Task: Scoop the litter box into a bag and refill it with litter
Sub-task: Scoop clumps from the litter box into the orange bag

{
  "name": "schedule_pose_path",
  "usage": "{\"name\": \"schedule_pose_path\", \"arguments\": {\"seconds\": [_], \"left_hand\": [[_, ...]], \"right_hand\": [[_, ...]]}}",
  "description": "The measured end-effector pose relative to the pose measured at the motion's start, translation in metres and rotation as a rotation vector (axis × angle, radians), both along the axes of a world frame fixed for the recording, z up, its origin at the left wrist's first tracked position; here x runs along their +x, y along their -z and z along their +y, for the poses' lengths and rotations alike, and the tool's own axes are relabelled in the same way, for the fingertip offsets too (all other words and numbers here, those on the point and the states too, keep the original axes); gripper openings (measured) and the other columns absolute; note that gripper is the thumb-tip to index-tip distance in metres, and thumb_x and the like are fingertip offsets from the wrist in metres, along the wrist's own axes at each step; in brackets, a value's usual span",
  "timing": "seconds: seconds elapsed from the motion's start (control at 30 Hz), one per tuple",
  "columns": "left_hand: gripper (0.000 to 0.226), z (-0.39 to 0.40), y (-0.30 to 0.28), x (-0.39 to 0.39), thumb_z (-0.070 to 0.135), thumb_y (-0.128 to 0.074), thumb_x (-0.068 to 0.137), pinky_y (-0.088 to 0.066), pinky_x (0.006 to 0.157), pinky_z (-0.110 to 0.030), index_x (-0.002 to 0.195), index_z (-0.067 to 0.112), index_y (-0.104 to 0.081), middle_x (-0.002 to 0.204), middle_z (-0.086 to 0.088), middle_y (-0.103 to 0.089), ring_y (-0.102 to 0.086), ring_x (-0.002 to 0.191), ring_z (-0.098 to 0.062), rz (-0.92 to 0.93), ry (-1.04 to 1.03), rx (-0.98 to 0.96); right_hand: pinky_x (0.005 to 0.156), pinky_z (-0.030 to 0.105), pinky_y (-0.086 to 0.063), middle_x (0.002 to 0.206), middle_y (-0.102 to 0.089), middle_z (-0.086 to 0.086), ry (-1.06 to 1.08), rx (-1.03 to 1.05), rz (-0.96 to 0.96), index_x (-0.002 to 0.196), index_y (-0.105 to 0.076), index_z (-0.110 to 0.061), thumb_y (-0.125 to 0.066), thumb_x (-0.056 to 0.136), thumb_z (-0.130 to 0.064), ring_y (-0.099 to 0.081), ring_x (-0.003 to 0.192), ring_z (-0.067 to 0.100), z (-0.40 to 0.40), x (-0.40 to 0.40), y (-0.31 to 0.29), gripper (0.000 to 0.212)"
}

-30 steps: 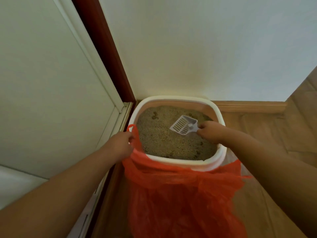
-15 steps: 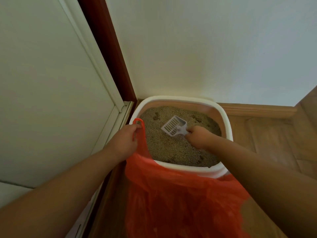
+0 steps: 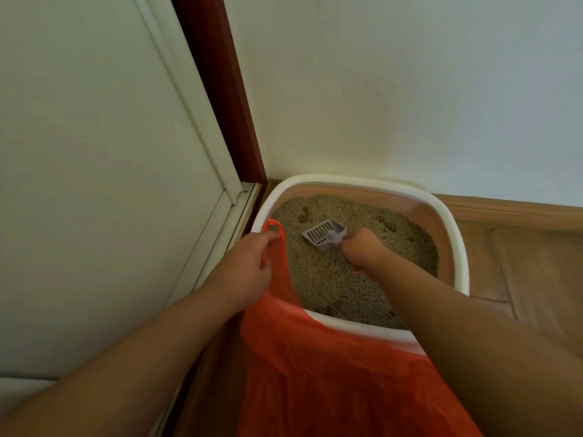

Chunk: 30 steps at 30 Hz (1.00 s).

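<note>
Since the earlier frame, the scoop [image 3: 325, 234] is lying lower, its slotted blade now touching the litter [image 3: 334, 279]. Nearest the viewer, an orange bag [image 3: 331, 373] is draping over the near rim of the litter box [image 3: 459, 247]. Left hand [image 3: 249, 266] is pinching the bag's handle loop at the box's left rim. Right hand [image 3: 361, 249] is gripping the scoop's handle, fingers curled around it. Beyond, the box is sitting in the corner against the wall [image 3: 394, 89].

Thin crinkled plastic bag [image 3: 331, 373], smooth plastic scoop [image 3: 325, 234], grainy litter [image 3: 331, 279], wood-look floor [image 3: 520, 263].
</note>
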<state>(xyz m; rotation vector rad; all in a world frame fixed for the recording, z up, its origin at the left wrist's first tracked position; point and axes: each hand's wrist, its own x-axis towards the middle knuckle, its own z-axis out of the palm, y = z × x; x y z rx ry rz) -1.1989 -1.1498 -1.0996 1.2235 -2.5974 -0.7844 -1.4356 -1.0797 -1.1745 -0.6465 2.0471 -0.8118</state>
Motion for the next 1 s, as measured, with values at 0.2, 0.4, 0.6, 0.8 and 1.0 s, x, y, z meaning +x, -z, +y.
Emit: {"name": "schedule_pose_path", "arguments": {"seconds": [0.2, 0.4, 0.6, 0.8, 1.0], "left_hand": [[0.054, -0.007, -0.009, 0.009, 0.009, -0.056, 0.099, -0.055, 0.089, -0.027, 0.147, 0.032, -0.047, 0.14, 0.007, -0.051, -0.061, 0.111, -0.009, 0.029, -0.026, 0.042], [0.058, -0.002, -0.012, 0.018, 0.01, -0.057, 0.099, -0.056, 0.087, -0.024, 0.148, 0.038, -0.044, 0.136, 0.014, -0.049, -0.06, 0.106, 0.001, 0.023, -0.028, 0.077], [0.059, 0.002, -0.014, 0.021, 0.01, -0.057, 0.099, -0.053, 0.083, -0.016, 0.147, 0.041, -0.042, 0.134, 0.017, -0.045, -0.058, 0.106, 0.005, 0.029, -0.014, 0.07], [0.06, 0.004, -0.014, 0.014, 0.009, -0.057, 0.099, -0.049, 0.077, -0.01, 0.148, 0.039, -0.043, 0.134, 0.018, -0.046, -0.058, 0.103, 0.006, 0.038, 0.003, 0.051], [0.061, 0.01, -0.015, 0.003, 0.011, -0.06, 0.097, -0.047, 0.075, -0.01, 0.148, 0.04, -0.042, 0.133, 0.014, -0.047, -0.057, 0.101, 0.006, 0.032, 0.04, 0.041]], "right_hand": [[0.056, 0.028, -0.042, 0.082, -0.056, 0.006, -0.035, 0.05, 0.103, 0.12, -0.066, -0.001, -0.052, 0.1, -0.019, -0.045, 0.06, 0.015, -0.035, -0.005, 0.018, 0.031], [0.058, 0.03, -0.042, 0.097, -0.058, 0.015, -0.007, -0.003, 0.086, 0.121, -0.063, 0.003, -0.048, 0.1, -0.014, -0.044, 0.062, 0.015, -0.058, 0.006, 0.033, 0.03], [0.046, 0.026, -0.04, 0.096, -0.061, 0.01, 0.069, -0.132, -0.085, 0.148, -0.046, -0.009, -0.045, 0.105, -0.014, -0.053, 0.063, 0.013, -0.052, 0.015, 0.049, 0.043], [0.051, 0.029, -0.042, 0.082, -0.06, 0.003, 0.072, -0.241, -0.135, 0.153, -0.041, -0.017, -0.045, 0.107, -0.016, -0.052, 0.059, 0.013, -0.028, 0.012, 0.042, 0.046], [0.052, 0.027, -0.045, 0.092, -0.066, 0.0, -0.008, -0.221, -0.037, 0.151, -0.044, -0.021, -0.051, 0.105, -0.026, -0.057, 0.064, 0.013, 0.014, -0.002, 0.022, 0.047]]}}
